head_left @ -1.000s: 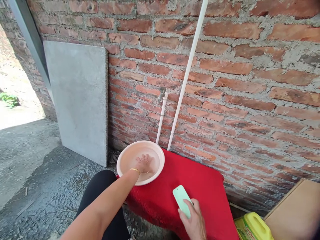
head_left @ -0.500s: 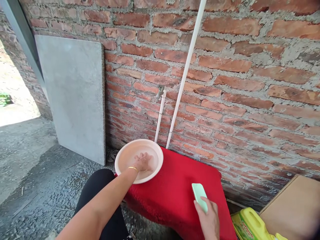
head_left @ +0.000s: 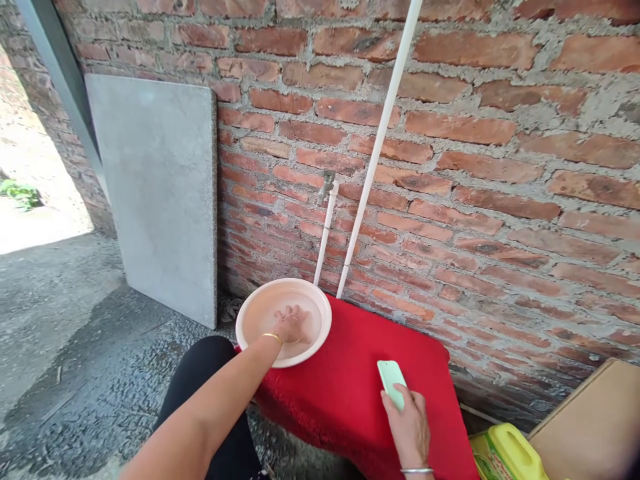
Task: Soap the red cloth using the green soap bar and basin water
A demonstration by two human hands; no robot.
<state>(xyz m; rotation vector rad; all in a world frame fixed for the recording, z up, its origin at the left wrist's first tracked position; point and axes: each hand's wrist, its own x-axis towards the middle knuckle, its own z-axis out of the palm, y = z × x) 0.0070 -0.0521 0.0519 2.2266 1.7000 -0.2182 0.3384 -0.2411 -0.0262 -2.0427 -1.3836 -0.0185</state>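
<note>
My left hand (head_left: 291, 326) reaches down into a pale pink basin (head_left: 246, 337), a yellow bangle at its wrist. Cloudy water partly blurs the fingers, which look apart; nothing shows in them. The basin stands on the left end of a red cloth (head_left: 345, 390) draped over a low stand. My right hand (head_left: 409, 423) is closed on a mint-green scrub brush (head_left: 391, 377), thumb on one side and fingers on the other. Its flat back faces up, with a small dark hole near the far end. Bristles are hidden below, and contact with the cloth is unclear.
A brick wall (head_left: 450, 167) runs behind the stand, with a tap (head_left: 327, 185) and a white pipe (head_left: 373, 167). A grey slab (head_left: 160, 200) leans at left above wet concrete. At lower right are a yellow jug (head_left: 510, 453) and a cardboard box (head_left: 590, 420).
My right hand has moved slightly forward and left with the brush, showing a silver bangle. My left hand stays in the basin, its fingers slightly shifted. The whole view has shifted a little.
</note>
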